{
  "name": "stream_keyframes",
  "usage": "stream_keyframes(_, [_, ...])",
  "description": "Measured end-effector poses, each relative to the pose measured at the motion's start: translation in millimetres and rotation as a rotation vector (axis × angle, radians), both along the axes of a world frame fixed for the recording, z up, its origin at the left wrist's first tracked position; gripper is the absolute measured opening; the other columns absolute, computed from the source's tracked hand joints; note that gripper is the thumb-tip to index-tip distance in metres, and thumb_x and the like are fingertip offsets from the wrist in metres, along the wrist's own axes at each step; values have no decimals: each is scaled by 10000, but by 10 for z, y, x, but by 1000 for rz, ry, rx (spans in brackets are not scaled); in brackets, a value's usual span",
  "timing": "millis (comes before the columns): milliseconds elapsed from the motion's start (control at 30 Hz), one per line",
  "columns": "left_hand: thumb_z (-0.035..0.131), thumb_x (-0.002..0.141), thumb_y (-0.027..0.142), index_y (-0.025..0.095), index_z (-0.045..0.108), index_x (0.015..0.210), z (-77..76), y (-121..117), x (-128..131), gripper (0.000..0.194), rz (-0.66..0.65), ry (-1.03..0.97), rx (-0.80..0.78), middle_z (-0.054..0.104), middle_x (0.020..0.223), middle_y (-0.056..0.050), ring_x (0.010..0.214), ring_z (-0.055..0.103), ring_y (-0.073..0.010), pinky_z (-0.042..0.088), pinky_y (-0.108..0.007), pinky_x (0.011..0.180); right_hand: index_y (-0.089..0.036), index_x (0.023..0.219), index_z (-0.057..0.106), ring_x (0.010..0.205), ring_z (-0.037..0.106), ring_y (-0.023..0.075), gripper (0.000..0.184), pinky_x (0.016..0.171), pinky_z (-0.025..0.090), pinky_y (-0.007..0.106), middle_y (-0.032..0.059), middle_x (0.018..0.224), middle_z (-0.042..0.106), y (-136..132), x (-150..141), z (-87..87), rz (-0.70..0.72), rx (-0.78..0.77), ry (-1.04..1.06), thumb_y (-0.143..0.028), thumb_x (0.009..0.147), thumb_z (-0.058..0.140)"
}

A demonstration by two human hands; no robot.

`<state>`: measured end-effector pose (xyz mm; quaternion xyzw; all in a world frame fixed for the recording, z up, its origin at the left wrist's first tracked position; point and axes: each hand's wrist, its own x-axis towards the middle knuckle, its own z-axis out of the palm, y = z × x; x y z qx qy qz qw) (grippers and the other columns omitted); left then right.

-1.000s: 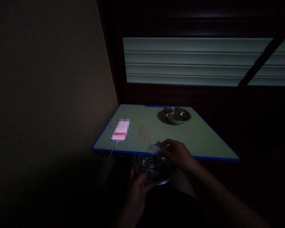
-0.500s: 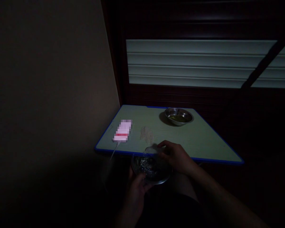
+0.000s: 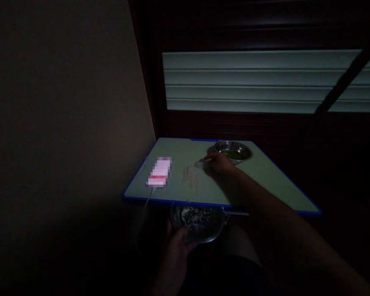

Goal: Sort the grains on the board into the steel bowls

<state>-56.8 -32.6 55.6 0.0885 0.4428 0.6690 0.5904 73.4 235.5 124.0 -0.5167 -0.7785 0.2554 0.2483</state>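
Just below the table's front edge, my left hand [image 3: 177, 250] grips a metal bowl [image 3: 208, 238] by its near left rim, thumb over the edge. White grains lie scattered inside this bowl. Over the tabletop, my right hand [image 3: 220, 163] is closed on a small pale flat piece [image 3: 199, 163], whose exact kind is too dim to tell. That piece is at the far right end of a patch of fine pale grains [image 3: 191, 179] on the table. Beyond my right hand stands a second metal bowl [image 3: 246, 157] with something green in it, partly covered by the hand.
The light green table [image 3: 265, 181] has a blue edge. A lit, blurred-out phone [image 3: 159, 172] with a white cable [image 3: 148, 196] lies at its left. A wall [image 3: 80, 102] rises on the left, and dark panelling with pale slats [image 3: 240, 80] stands behind.
My right hand has moved away from above the held bowl, forward over the table with the pale flat piece. The grain patch now stretches nearer the front edge. My left hand keeps the bowl in place.
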Motion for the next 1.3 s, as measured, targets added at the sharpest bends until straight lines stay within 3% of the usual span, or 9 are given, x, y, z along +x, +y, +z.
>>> stream_keyframes(333, [623, 767, 202, 362, 399, 1406, 2, 24, 2, 696, 5, -13, 13, 585, 1351, -71, 1103, 614, -286, 544, -470, 834, -149, 990, 763, 613, 603, 142, 322, 616, 468, 243, 47, 737, 713, 28, -99, 21, 87, -61, -55, -82, 692, 661])
stream_keyframes(533, [619, 760, 190, 348, 392, 1407, 28, 34, 42, 703, -10, -21, 3, 618, 1302, -84, 1019, 650, -275, 546, -488, 827, -127, 1004, 760, 567, 584, 124, 332, 549, 438, 225, 39, 688, 703, -180, -64, 52, 157, -102, -30, -94, 692, 650])
stream_keyframes(900, [617, 768, 193, 324, 430, 1367, 47, 9, 97, 640, -34, -10, 21, 626, 1273, -82, 1055, 634, -279, 543, -500, 850, -100, 1007, 756, 598, 608, 129, 309, 555, 427, 217, 81, 769, 744, -560, 46, 39, 200, -90, 24, -59, 729, 629])
stream_keyframes(1033, [622, 763, 192, 313, 442, 1348, 50, 17, 125, 624, -42, -16, 3, 644, 1230, -72, 1063, 633, -289, 546, -522, 842, -106, 1037, 749, 629, 628, 143, 310, 592, 454, 234, 94, 822, 756, -696, 97, 38, 204, -100, 22, -86, 750, 632])
stream_keyframes(1200, [642, 751, 192, 311, 456, 1336, 60, 12, 143, 625, -45, -17, 18, 657, 1216, -72, 1051, 644, -281, 539, -520, 858, -164, 1037, 751, 806, 678, 171, 319, 716, 495, 251, 84, 1027, 756, -829, 150, 9, 220, -60, 54, -86, 753, 628])
stream_keyframes(1300, [648, 744, 200, 321, 451, 1346, 74, 14, 150, 645, -46, -18, 11, 637, 1270, -79, 1054, 646, -285, 538, -517, 859, -168, 1033, 751, 777, 675, 169, 311, 718, 495, 255, 72, 959, 766, -889, 167, 1, 211, -58, 44, -103, 750, 638])
